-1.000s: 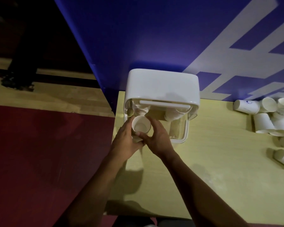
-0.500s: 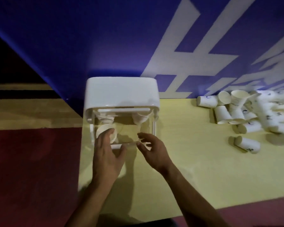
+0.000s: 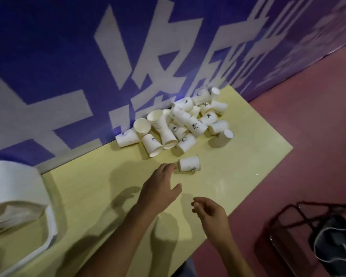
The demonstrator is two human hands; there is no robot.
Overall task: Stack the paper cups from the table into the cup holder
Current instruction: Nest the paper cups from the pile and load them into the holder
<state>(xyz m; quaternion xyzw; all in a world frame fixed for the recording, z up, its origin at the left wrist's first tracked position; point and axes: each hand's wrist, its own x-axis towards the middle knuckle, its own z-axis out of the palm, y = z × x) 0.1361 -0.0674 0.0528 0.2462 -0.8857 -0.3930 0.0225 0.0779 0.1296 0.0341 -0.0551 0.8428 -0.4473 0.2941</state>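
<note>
White paper cup [image 3: 189, 164] with % print lies on its side, apart from the cup pile [image 3: 180, 122]. Left hand [image 3: 160, 186] is spread and empty just beside it. Right hand [image 3: 210, 214] is loosely curled and empty.

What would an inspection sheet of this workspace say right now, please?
Surface: pale yellow table.
Job's things: pile of cups jumbled at the far side; lone cup on its side, nearer; white holder at the left edge, partly out of view.
Clutter: nothing seen.
Hands: left hand reaches toward the lone cup, fingers straight, holding nothing; right hand hovers over the table, fingers loosely curled, empty.
Cables: nothing seen.
Surroundings: blue wall with white characters behind the table; red floor; dark wire frame on the floor at right.
</note>
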